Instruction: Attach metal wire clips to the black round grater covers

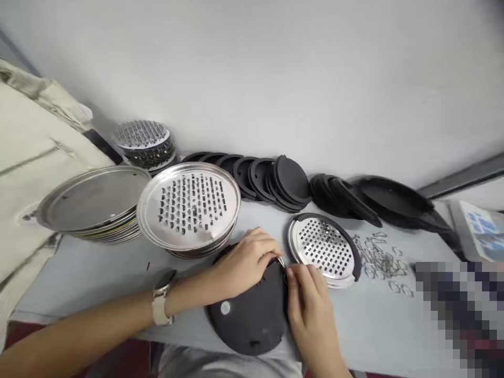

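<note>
A round black plastic disc (252,320) lies in front of me at the table's front edge, with a small pale round spot on it. My left hand (250,257) reaches over its far edge. Thumb and forefinger pinch a small shiny metal ring (281,261), partly hidden by the fingers. At the disc's right edge, my right hand (311,307) is closed, its fingertips meeting the same ring. Just beyond the right hand sits a round metal grater plate (325,247) with a black rim piece around its right side. Loose metal rings (384,257) are scattered farther right.
Stacked metal grater plates (191,205) stand at the back left, beside a pile of metal discs (102,199). Behind are a smaller grater stack (144,142) and leaning black plastic parts (291,181). A black dish-like part (394,202) lies at the back right, before the wall.
</note>
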The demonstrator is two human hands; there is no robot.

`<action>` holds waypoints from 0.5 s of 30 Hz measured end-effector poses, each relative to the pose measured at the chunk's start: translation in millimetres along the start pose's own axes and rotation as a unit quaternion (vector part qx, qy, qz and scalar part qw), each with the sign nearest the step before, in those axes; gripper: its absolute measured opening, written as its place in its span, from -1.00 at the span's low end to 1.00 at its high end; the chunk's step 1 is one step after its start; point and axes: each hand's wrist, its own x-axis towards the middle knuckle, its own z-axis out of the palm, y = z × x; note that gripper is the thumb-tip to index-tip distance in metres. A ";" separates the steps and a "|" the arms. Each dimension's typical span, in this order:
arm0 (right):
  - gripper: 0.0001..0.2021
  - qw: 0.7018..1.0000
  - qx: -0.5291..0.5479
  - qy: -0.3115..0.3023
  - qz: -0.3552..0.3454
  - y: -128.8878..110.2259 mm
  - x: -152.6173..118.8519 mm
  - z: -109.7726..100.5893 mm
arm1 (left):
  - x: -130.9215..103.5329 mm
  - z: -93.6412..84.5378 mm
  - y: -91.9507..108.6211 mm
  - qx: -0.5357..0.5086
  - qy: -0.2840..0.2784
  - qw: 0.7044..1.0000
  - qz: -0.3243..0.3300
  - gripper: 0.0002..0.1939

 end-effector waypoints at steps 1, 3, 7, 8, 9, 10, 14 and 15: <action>-0.84 1.000 -0.002 0.001 0.000 -0.1 0.1 -0.3 | 0.5 0.1 0.3 -0.004 0.007 1.000 0.001 -0.81; -0.84 1.000 -0.005 0.003 -0.002 -0.2 0.1 -0.8 | 1.1 0.1 0.8 -0.007 0.017 1.000 0.004 -0.80; -0.83 1.000 -0.010 0.005 -0.012 0.4 -0.2 -1.8 | -0.3 -0.7 1.2 0.004 0.016 1.000 0.011 -0.81; -0.82 1.000 -0.012 0.003 -0.015 0.6 0.0 -2.3 | -1.0 -1.0 1.1 0.013 0.013 1.000 0.014 -0.81; -0.81 1.000 -0.015 -0.002 -0.017 0.8 0.6 -3.2 | -1.6 -1.3 0.9 0.022 0.011 1.000 0.018 -0.80; -0.80 1.000 -0.020 -0.008 -0.020 1.0 1.5 -4.3 | -2.2 -1.5 0.6 0.032 0.010 0.999 0.022 -0.80; -0.81 0.997 -0.044 -0.041 -0.039 0.6 8.7 -11.5 | -2.8 -1.3 -0.8 0.058 0.000 0.998 0.034 -0.84; -0.81 0.996 -0.047 -0.055 -0.045 0.1 11.1 -13.9 | -2.8 -0.9 -1.0 0.064 -0.004 0.997 0.036 -0.85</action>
